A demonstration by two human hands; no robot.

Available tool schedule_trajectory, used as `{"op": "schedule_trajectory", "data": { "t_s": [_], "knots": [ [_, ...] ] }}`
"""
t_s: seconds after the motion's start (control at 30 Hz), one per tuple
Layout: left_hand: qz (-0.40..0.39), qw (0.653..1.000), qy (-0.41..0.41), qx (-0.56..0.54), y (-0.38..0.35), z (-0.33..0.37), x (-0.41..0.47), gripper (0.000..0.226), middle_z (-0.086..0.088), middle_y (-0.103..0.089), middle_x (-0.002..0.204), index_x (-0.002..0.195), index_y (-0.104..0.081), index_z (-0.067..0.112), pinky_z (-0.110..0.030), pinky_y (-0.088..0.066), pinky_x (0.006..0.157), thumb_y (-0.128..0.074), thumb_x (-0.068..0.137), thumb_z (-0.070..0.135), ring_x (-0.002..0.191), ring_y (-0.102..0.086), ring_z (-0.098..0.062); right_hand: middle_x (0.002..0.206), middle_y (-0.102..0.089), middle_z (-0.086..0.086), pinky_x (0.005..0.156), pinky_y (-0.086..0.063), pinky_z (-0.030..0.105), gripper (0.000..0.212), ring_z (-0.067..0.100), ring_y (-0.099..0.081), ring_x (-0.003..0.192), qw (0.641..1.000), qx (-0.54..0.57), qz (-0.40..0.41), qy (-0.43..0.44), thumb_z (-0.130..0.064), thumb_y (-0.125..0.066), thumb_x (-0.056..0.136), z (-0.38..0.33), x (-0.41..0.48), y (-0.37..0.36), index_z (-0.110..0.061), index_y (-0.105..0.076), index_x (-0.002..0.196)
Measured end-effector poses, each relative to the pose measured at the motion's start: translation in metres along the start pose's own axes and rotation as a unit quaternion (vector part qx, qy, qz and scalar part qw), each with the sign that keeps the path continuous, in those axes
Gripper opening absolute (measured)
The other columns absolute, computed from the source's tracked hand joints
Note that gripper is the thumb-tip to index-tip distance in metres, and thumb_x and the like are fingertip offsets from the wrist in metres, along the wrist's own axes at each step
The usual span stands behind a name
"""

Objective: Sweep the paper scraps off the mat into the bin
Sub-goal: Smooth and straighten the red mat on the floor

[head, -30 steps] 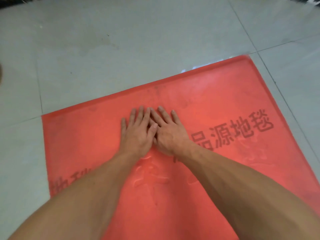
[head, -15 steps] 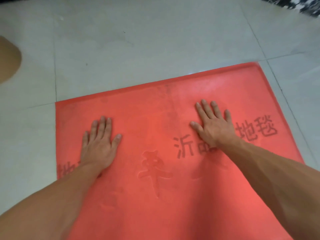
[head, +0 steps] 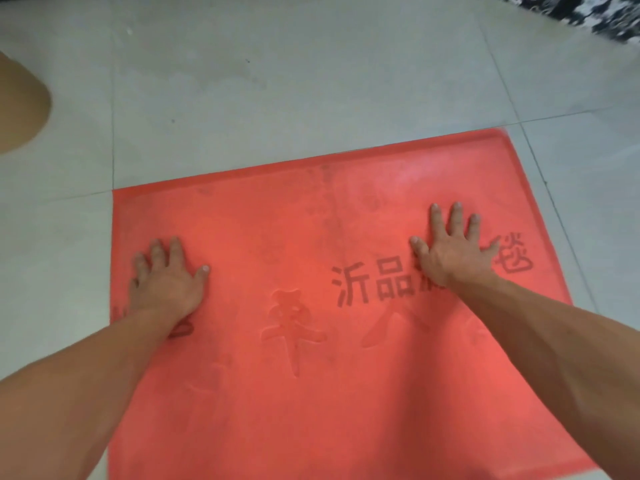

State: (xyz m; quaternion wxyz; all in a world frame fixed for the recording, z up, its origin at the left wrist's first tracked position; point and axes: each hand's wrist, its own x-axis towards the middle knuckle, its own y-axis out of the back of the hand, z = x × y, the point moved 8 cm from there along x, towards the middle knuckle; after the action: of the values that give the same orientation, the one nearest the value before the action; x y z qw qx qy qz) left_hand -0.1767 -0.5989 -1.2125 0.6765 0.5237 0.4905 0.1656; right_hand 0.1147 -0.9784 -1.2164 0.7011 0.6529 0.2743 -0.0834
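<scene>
While left grip [head: 166, 289], right grip [head: 446, 254] lie spread flat on mat [head: 277, 220], right covers print [head: 367, 282].

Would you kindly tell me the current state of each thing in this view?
Red mat: lying flat on the tiled floor, both hands on it.
Left hand: open, palm down on the mat near its left edge.
Right hand: open, fingers spread, flat on the mat's right side.
Brown object: cropped at left edge, unidentifiable.

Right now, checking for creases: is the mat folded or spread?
Spread: the mat lies flat on the floor, left hand and right hand on it.
</scene>
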Motion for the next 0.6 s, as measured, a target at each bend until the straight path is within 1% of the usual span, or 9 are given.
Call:
{"op": "schedule_trajectory", "data": {
  "t_s": [0.07, 0.13, 0.23, 0.3, 0.4, 0.47, 0.53, 0.57, 0.6],
  "knots": [
    [0.053, 0.994, -0.093, 0.005, 0.002, 0.045, -0.019, 0.072, -0.006, -0.005, 0.165, 0.157, -0.008, 0.025, -0.051, -0.017, 0.118, -0.036, 0.096, 0.052, 0.15, -0.005, -0.034, 0.162, 0.015, -0.003, 0.107, -0.006, 0.074, 0.068, 0.03, 0.013, 0.148, 0.998, -0.007, 0.026, 0.052, -0.064, -0.025, 0.094, -0.028, -0.015, 0.002, -0.042, 0.003, 0.152],
    [0.052, 0.987, -0.149, -0.008, -0.011, 0.087, -0.043, 0.071, -0.002, -0.005, 0.165, 0.156, -0.007, 0.03, -0.051, -0.018, 0.117, -0.036, 0.096, 0.053, 0.15, -0.004, -0.031, 0.162, 0.014, -0.006, 0.106, -0.007, 0.073, 0.067, 0.028, 0.013, 0.149, 0.993, -0.002, 0.031, 0.11, -0.063, -0.026, 0.094, -0.055, -0.029, -0.003, -0.044, 0.002, 0.151],
    [0.01, 0.992, -0.126, -0.011, -0.035, 0.105, -0.053, 0.074, 0.002, 0.007, 0.165, 0.155, 0.0, 0.035, -0.053, -0.016, 0.117, -0.033, 0.094, 0.061, 0.151, 0.004, -0.03, 0.162, 0.012, -0.009, 0.109, -0.006, 0.071, 0.067, 0.025, 0.011, 0.149, 0.995, 0.024, 0.012, 0.095, -0.064, -0.026, 0.094, -0.052, -0.027, -0.014, -0.042, 0.0, 0.152],
    [-0.009, 0.992, -0.127, -0.004, -0.04, 0.1, -0.048, 0.077, 0.003, 0.011, 0.164, 0.155, 0.003, 0.036, -0.054, -0.014, 0.118, -0.034, 0.093, 0.063, 0.15, 0.007, -0.03, 0.162, 0.011, -0.012, 0.109, -0.006, 0.07, 0.068, 0.023, 0.01, 0.149, 0.995, 0.002, 0.014, 0.098, -0.064, -0.027, 0.094, -0.036, -0.016, -0.015, -0.042, 0.0, 0.152],
    [-0.027, 0.991, -0.128, 0.005, -0.04, 0.099, -0.043, 0.08, 0.003, 0.015, 0.164, 0.155, 0.006, 0.035, -0.055, -0.014, 0.117, -0.036, 0.092, 0.064, 0.15, 0.009, -0.03, 0.163, 0.008, -0.01, 0.11, -0.007, 0.069, 0.067, 0.023, 0.006, 0.15, 0.998, 0.039, 0.019, 0.043, -0.061, -0.025, 0.096, 0.003, 0.005, -0.005, -0.036, -0.002, 0.153],
    [-0.036, 0.992, -0.119, 0.012, -0.039, 0.102, -0.042, 0.081, 0.003, 0.016, 0.163, 0.154, 0.007, 0.035, -0.055, -0.015, 0.117, -0.037, 0.093, 0.063, 0.15, 0.009, -0.031, 0.163, 0.006, 0.001, 0.114, -0.008, 0.063, 0.069, 0.029, 0.004, 0.15, 0.998, 0.062, 0.026, 0.01, -0.058, -0.026, 0.097, 0.028, 0.015, 0.003, -0.028, -0.004, 0.155],
    [-0.041, 0.992, -0.117, 0.018, -0.04, 0.105, -0.041, 0.081, 0.002, 0.017, 0.163, 0.154, 0.007, 0.034, -0.055, -0.016, 0.117, -0.038, 0.093, 0.062, 0.15, 0.009, -0.032, 0.161, 0.005, 0.018, 0.119, -0.003, 0.052, 0.073, 0.039, 0.003, 0.148, 0.996, 0.086, 0.035, -0.017, -0.054, -0.028, 0.099, 0.048, 0.022, 0.009, -0.016, -0.004, 0.156],
    [-0.041, 0.992, -0.119, 0.023, -0.039, 0.105, -0.04, 0.081, 0.002, 0.016, 0.163, 0.154, 0.007, 0.033, -0.055, -0.017, 0.117, -0.038, 0.093, 0.063, 0.15, 0.008, -0.033, 0.16, 0.005, 0.022, 0.119, -0.001, 0.048, 0.074, 0.042, 0.004, 0.147, 0.994, 0.098, 0.031, -0.028, -0.053, -0.029, 0.099, 0.054, 0.024, 0.009, -0.013, -0.003, 0.156],
    [-0.042, 0.991, -0.121, 0.029, -0.04, 0.104, -0.039, 0.082, 0.0, 0.016, 0.163, 0.155, 0.007, 0.033, -0.054, -0.017, 0.118, -0.037, 0.093, 0.063, 0.15, 0.008, -0.034, 0.16, 0.005, 0.022, 0.119, -0.001, 0.048, 0.076, 0.042, 0.004, 0.147, 0.994, 0.102, 0.025, -0.034, -0.054, -0.029, 0.099, 0.057, 0.025, 0.009, -0.013, -0.002, 0.156]
  ]
}}
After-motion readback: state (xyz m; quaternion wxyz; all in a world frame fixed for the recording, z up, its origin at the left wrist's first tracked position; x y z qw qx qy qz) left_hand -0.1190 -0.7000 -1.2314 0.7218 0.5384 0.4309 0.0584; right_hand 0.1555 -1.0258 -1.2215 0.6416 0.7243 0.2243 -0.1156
